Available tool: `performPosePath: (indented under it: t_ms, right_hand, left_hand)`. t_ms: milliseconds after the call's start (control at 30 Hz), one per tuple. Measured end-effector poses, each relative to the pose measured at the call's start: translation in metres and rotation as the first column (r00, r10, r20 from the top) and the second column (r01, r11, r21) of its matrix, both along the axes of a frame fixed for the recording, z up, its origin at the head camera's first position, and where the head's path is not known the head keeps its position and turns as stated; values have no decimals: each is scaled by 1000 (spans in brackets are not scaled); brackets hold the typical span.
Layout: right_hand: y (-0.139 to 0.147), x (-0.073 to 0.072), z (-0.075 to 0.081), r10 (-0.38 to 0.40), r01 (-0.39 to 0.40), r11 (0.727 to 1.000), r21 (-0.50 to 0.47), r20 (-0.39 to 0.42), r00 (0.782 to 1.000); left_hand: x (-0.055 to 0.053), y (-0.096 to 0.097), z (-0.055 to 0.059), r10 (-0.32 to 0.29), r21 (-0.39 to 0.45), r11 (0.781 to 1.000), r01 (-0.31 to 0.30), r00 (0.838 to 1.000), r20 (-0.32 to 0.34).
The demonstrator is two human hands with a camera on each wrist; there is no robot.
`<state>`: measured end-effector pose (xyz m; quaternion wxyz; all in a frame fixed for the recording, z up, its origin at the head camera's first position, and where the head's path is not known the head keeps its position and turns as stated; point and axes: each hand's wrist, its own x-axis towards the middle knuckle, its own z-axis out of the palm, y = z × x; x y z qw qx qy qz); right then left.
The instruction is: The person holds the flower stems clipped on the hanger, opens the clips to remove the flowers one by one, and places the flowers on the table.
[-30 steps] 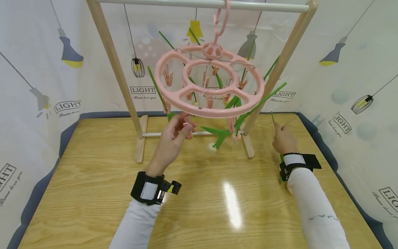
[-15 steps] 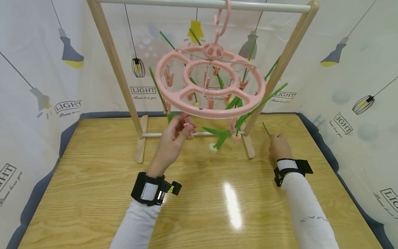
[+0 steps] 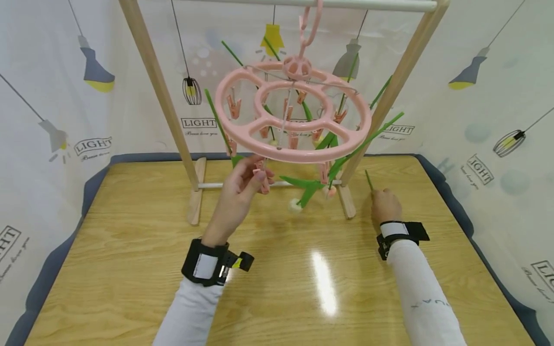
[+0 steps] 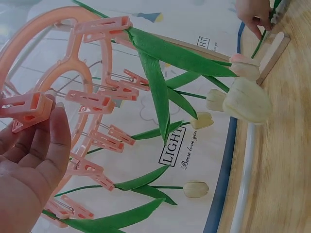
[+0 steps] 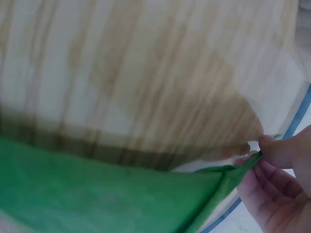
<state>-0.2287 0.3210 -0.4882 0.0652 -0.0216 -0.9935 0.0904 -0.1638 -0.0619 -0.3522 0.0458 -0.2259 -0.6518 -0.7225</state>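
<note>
My left hand (image 3: 233, 199) holds a pink clothespin (image 3: 262, 179) that hangs from the front rim of a round pink drying hanger (image 3: 298, 156). In the left wrist view, that clothespin (image 4: 26, 109) sits between thumb and fingers, with no stem in it. Low over the right side of the table, my right hand (image 3: 386, 206) pinches the green stem (image 3: 369, 179) of an artificial flower. Its broad leaf (image 5: 107, 189) fills the lower right wrist view; the bloom is out of sight. Several tulips, such as a white one (image 4: 248, 101), hang head down from other clothespins (image 4: 90, 101).
The hanger hooks over a white bar (image 3: 372, 5) of a wooden stand (image 3: 156, 81), whose feet (image 3: 196, 192) rest on the wood-grain table (image 3: 277, 288). A lower white rod (image 3: 211, 185) joins the feet. A printed cloth (image 3: 47, 192) surrounds the table on three sides.
My right hand has moved left and slightly nearer with the stem, whose tip now leans left. My left hand stays at the same clothespin.
</note>
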Motion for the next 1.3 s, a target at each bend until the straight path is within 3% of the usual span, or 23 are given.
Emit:
performPosePath:
  t_ms: [100, 233, 300, 400, 467, 533, 967, 1133, 1233, 1300]
  right_hand:
    - [-1, 1, 3, -17, 16, 1000, 13, 35, 999]
    - [-3, 1, 11, -15, 13, 1000, 10, 203, 979]
    - [-4, 1, 17, -10, 12, 1000, -5, 320, 947]
    - [-7, 2, 27, -9, 29, 999, -35, 480, 877]
    - [-8, 3, 32, -7, 39, 998, -48, 547, 837]
    - [-10, 4, 35, -1, 42, 997, -57, 576, 817]
    - [-8, 4, 40, 28, 45, 993, -113, 576, 817]
    - [-3, 3, 50, 108, -39, 989, -144, 515, 850]
    - [0, 3, 64, 179, -99, 975, -197, 444, 878]
    - [1, 4, 76, 197, -92, 961, -261, 411, 890]
  left_hand:
    - [0, 0, 0, -3, 6, 1000, 3, 1000, -3]
    - [-1, 0, 0, 0, 17, 1000, 0, 1000, -3]
    - [-1, -1, 0, -1, 17, 1000, 1, 1000, -2]
    - [-1, -1, 0, -1, 12, 1000, 1, 1000, 2]
    - [-1, -1, 0, -1, 8, 1000, 1, 1000, 5]
    - [0, 0, 0, -2, 6, 1000, 2, 1000, 7]
    - [0, 0, 8, -12, 23, 1000, 11, 999, 31]
    - [0, 2, 9, -6, 15, 1000, 6, 999, 44]
    - [0, 2, 9, -5, 13, 1000, 5, 999, 51]
    - [0, 2, 9, -3, 10, 1000, 3, 998, 55]
